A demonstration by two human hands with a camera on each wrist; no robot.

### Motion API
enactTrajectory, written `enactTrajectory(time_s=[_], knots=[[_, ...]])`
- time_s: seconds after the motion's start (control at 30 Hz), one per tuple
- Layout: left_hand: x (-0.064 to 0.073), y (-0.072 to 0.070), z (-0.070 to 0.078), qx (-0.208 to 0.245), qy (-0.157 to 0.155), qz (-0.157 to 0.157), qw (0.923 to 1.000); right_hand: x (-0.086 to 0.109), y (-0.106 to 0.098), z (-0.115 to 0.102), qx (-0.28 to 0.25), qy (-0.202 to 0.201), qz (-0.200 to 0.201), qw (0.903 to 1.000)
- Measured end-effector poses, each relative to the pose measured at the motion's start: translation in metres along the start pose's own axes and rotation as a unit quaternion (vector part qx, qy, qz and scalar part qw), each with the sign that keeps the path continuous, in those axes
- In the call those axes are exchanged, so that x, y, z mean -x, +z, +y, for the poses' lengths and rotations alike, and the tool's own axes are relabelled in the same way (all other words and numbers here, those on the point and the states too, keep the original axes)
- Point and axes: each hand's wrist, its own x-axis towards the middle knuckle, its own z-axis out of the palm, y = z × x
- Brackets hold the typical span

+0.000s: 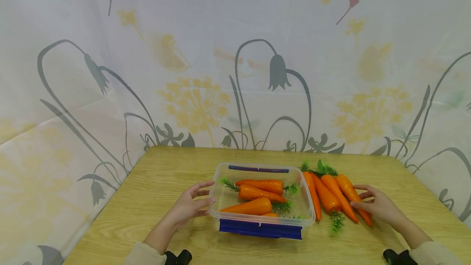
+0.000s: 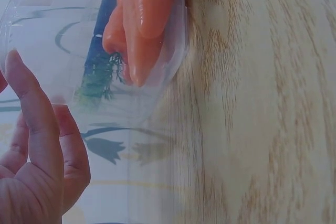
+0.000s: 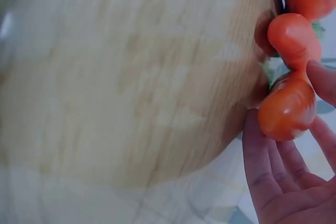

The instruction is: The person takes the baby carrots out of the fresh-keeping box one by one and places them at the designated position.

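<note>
Clear container (image 1: 239, 216), loose carrots (image 1: 325, 195) between hands | left hand (image 1: 185, 208): loosely open, touching container's left rim | right hand (image 1: 380, 205): loosely open, touching rightmost carrot (image 1: 346, 188)

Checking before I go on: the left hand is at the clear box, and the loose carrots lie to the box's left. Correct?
No: the loose carrots lie to the right of the clear box, as the head view shows. The left hand is at the box.

Wood-grain table (image 1: 165, 167), pale backdrop (image 1: 316, 28) behind and beside it, printed with grey drooping bellflowers (image 1: 278, 72), yellow flower heads (image 1: 196, 103), small red blossoms (image 1: 353, 0), soft light.
</note>
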Motion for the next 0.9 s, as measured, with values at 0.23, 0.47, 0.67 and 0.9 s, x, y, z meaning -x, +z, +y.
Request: enactTrajectory(time_s=[0.23,0.47,0.67,0.9], knots=[[0.0,0.0,0.0,0.004,0.0,-0.004,1.0,0.0,-0.001,-0.003,-0.008,-0.024,-0.012,0.9996],[0.0,0.0,0.001,0.009,-0.001,-0.009,0.9999,-0.001,-0.007,-0.014,-0.017,-0.037,-0.009,0.9991],[0.0,0.0,0.001,0.008,-0.001,-0.01,0.9999,-0.005,-0.011,-0.031,-0.005,-0.059,-0.003,0.9983],[0.0,0.0,0.001,0.006,-0.001,-0.006,1.0,-0.012,-0.012,-0.054,0.02,-0.1,0.008,0.9948]])
